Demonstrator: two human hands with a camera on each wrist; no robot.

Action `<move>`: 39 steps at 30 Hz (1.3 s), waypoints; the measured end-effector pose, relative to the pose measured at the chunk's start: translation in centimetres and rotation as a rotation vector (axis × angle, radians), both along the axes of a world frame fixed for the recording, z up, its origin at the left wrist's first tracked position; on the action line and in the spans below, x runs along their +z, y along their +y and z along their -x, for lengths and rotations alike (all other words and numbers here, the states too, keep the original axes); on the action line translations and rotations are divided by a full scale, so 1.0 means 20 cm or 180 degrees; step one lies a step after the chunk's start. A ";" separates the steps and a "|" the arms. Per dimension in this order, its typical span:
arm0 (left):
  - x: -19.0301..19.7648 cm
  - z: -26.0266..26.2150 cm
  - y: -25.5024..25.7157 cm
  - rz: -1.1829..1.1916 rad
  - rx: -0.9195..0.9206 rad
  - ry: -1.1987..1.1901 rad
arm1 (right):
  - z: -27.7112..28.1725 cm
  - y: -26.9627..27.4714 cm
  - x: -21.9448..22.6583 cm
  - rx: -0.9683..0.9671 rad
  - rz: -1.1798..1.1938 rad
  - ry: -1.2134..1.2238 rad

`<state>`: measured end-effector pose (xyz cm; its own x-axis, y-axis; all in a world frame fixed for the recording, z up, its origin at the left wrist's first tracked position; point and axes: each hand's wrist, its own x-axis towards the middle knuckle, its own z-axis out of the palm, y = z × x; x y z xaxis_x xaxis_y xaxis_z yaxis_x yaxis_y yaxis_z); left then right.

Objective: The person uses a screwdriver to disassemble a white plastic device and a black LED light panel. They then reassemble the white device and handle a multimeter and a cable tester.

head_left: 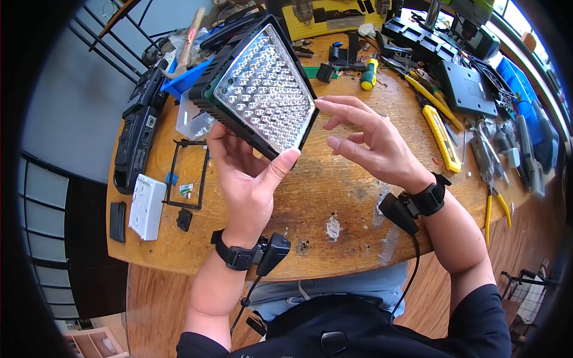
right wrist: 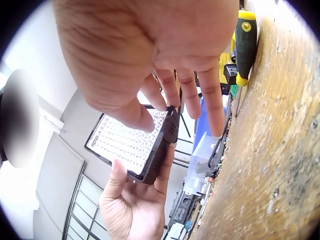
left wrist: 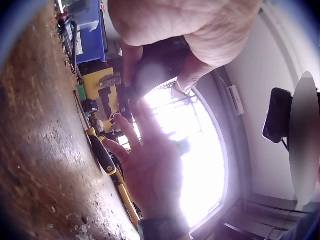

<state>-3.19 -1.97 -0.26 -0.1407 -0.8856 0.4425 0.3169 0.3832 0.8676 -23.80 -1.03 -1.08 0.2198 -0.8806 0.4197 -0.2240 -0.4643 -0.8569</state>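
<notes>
An LED light panel with a black ribbed housing and rows of clear lenses is held up above the table, tilted. My left hand grips its lower corner, thumb on the front edge and fingers behind the housing. In the right wrist view the lit-looking face of the panel shows above the left hand's thumb. My right hand is raised at the panel's right corner, its fingers loosely extended and an index fingertip right at the edge. The left wrist view shows the right hand's palm with nothing in it.
On the wooden table, a thin black frame and a white box lie at left. A blue bin and hammer stand behind. To the right are a stubby screwdriver, yellow cutter and pliers.
</notes>
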 end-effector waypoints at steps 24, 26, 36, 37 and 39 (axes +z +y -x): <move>-0.01 -0.01 0.00 -0.0186 -0.0544 -0.0072 | 0.04 -0.04 -0.02 0.0254 -0.1116 -0.1540; -0.01 -0.01 0.00 -0.0165 -0.0493 -0.0021 | 0.04 -0.04 -0.02 0.0228 -0.1094 -0.1555; -0.01 0.00 0.00 -0.0149 -0.0494 -0.0048 | 0.04 -0.04 -0.02 0.0015 -0.1023 -0.1324; -0.01 0.00 0.00 -0.0133 -0.0458 -0.0066 | 0.04 -0.03 -0.02 0.0013 -0.1016 -0.1326; -0.01 0.00 0.00 -0.0105 -0.0416 -0.0092 | 0.05 -0.03 -0.01 -0.0051 -0.1079 -0.1249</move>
<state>-3.21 -2.04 -0.51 -0.2681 -0.8730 0.4075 0.3368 0.3114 0.8886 -24.72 -1.64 -1.20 0.0886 -0.9834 0.1585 0.1396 -0.1454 -0.9795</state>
